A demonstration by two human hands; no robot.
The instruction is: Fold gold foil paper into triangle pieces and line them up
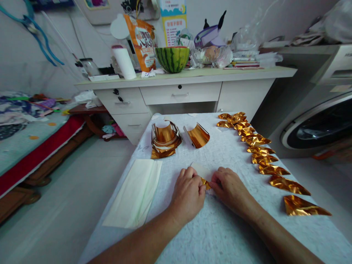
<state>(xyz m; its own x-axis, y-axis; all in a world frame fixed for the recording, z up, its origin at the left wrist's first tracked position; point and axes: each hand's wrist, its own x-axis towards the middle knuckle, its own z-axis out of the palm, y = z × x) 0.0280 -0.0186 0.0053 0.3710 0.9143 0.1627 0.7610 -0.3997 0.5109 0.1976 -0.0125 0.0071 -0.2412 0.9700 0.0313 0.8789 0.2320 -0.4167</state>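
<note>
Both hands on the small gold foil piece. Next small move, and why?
Probably steady the small foil piece with the left hand and press its free edge inward with the right hand. Both hands' fingertips already meet at the foil, and the folded foil pieces on the right have pointed ends. Its exact fold is hidden, so go gently.

The left hand [189,189] and right hand [230,187] are bare, like both forearms [143,238].
</note>
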